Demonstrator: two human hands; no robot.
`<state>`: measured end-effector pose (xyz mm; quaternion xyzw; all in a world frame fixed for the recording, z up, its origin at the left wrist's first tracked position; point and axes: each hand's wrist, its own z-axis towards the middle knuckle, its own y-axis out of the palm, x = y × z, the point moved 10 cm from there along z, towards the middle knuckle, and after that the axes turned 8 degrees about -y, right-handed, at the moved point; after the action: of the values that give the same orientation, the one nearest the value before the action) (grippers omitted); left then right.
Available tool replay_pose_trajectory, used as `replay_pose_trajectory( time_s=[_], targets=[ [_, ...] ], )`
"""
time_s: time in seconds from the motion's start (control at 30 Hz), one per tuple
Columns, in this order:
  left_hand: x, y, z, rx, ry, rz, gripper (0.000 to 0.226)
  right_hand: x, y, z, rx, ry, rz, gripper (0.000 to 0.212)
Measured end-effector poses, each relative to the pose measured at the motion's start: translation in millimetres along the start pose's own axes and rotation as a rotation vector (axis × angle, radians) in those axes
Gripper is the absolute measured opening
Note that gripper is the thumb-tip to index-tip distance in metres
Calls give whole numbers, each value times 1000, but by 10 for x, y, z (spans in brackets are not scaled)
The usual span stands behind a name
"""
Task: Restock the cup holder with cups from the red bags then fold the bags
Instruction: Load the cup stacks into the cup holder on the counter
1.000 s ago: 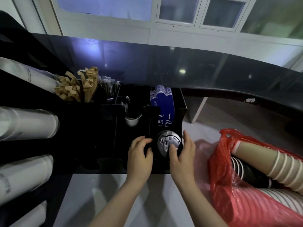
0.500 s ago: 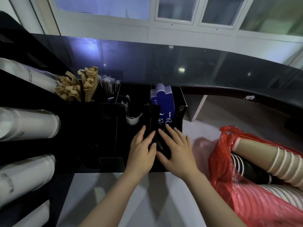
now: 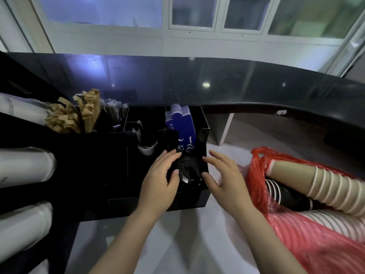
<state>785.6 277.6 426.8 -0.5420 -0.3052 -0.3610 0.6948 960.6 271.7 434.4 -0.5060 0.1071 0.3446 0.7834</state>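
While your left hand [image 3: 160, 180] and right hand [image 3: 223, 175] flank the black lids [image 3: 189, 172], fingers spread and empty, the red bag [image 3: 296, 234] crowds the counter [image 3: 177, 244] rightward.

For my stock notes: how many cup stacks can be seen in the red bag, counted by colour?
Brown stack: 1
Black stack: 1
White stack: 1
Total: 3 stacks in the red bag

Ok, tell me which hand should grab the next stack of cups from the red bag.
Right. The right hand is open and closest to the red bag; the left hand sits farther away, by the black lids.
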Motion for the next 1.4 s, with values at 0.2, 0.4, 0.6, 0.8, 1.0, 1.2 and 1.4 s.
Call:
replay_pose_trajectory(
  time_s=[0.2, 0.4, 0.6, 0.8, 1.0, 1.2, 1.4],
  targets=[
    [435, 230, -9, -28, 129, -50, 45, 312, -647, -323, 147, 90, -70, 30],
    [730, 684, -34, -107, 175, -77, 43, 789, -1312, -701, 297, 208, -207, 30],
    [983, 1286, -95, -211, 208, -62, 38, 1326, -1713, -1162, 325, 350, -340, 29],
    [1264, 1867, -236, -314, 242, -90, 41, 1613, -2169, -1574, 471, 401, -480, 32],
    [1515, 2313, -271, -387, 331, -51, 46, 1978, -2337, -1896, 551, 667, -341, 70],
    [1194, 2753, -13, -421, 135, 144, 68, 2260, -2180, -1888, 543, 716, 31, 24],
    [1036, 2735, 180, -477, -27, -49, 67, 2257, -2184, -1751, 632, 611, 282, 17]
  ],
)
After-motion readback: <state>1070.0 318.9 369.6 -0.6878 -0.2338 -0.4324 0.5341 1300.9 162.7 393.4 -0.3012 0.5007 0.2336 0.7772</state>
